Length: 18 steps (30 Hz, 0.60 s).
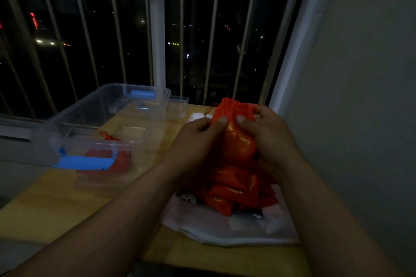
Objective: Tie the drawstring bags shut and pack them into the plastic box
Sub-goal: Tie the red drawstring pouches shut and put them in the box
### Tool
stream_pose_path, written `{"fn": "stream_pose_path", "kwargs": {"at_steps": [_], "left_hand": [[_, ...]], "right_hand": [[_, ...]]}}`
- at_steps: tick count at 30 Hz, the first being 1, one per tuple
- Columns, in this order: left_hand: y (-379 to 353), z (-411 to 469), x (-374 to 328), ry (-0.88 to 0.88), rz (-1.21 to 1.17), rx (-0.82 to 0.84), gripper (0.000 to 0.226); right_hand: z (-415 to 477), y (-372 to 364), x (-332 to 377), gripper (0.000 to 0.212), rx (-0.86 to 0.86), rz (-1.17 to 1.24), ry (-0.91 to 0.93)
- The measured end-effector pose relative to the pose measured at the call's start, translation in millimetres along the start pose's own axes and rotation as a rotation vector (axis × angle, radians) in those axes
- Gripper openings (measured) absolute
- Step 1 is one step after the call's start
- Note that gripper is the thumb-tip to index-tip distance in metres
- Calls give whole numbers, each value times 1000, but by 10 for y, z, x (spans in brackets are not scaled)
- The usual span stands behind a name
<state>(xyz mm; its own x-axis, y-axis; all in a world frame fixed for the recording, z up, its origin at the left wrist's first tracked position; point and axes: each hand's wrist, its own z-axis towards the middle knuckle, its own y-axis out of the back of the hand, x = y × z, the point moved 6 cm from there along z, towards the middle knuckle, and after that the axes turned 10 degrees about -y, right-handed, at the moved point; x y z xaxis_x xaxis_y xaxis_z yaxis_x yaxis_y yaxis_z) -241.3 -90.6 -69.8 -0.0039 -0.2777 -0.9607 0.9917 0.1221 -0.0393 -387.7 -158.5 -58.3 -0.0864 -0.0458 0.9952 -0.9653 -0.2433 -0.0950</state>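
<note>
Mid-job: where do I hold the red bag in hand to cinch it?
Grip the red bag at its ruffled neck, just above the full belly, one hand from each side, as the left hand and right hand pinch it now: it is held upright and only the top fabric is slack.

Red bags [234, 189] with gold print, clear box [94, 123] with blue latches [84, 162], yellowish table [56, 200].

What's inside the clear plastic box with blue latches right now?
One red drawstring bag lies at the near end of the clear plastic box, its knotted red cord showing above. The near blue latch covers part of the bag.
</note>
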Motion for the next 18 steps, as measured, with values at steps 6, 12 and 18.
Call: {"fn": "stream_pose_path", "kwargs": {"at_steps": [6,12,18], "left_hand": [[82,35,68,92,-109,-54,21],[54,22,162,74,-133,-77,16],[63,44,230,108,-215,-120,22]], "right_hand": [[-18,-99,-174,17,44,-44,-140],[-54,-46,-176,17,-83,44,-85],[-101,-72,-134,16,5,-99,-41]]}}
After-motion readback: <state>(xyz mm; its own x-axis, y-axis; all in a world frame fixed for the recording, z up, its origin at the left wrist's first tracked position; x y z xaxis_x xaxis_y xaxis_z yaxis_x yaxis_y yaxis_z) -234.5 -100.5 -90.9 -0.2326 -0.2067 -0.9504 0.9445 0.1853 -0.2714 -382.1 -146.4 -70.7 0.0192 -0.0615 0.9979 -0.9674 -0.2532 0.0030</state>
